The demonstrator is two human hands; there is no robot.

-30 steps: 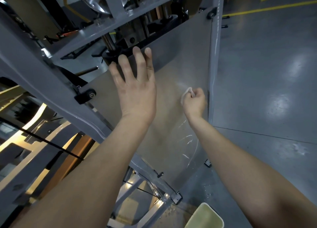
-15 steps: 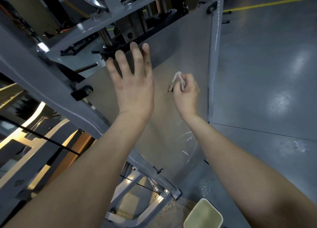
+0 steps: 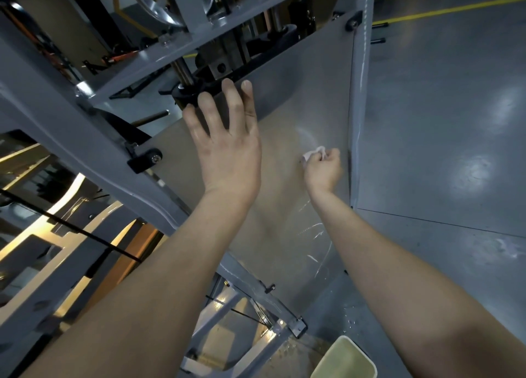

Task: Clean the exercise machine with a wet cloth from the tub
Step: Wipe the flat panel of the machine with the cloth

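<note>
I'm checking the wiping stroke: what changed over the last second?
The right hand, gripping the cloth, swept left and up across the panel, then back right and down toward the post. The left hand stayed spread on the panel; the tub stayed on the floor.

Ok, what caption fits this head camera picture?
Right hand holds a white cloth on the machine's grey panel, left hand open beside it, tub below.

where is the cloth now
In the head view, right of centre: the cloth is bunched in the right hand against the panel, beside the upright post.
</note>
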